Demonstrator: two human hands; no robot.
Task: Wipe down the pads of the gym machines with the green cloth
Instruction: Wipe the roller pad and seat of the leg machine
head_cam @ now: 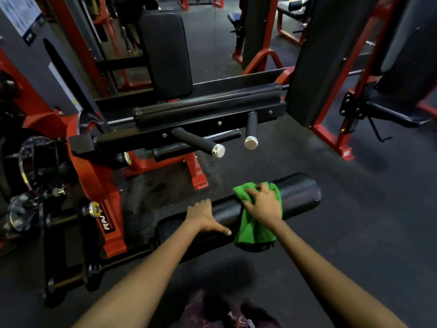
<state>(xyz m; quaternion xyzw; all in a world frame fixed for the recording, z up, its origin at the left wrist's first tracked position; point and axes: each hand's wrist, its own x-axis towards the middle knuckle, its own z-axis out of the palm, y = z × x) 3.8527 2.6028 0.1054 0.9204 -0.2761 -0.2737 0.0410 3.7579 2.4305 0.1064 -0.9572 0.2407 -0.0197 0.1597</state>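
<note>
While left hand (205,215) steadies one roller pad (300,191), right hand (264,204) presses one green cloth (254,230).

Two black handle bars with chrome end caps (218,150) jut from a black crossbeam (208,107) on the red machine frame (111,223), with a red rack upright (331,136) standing on the dark rubber floor (354,209) at right.
</note>
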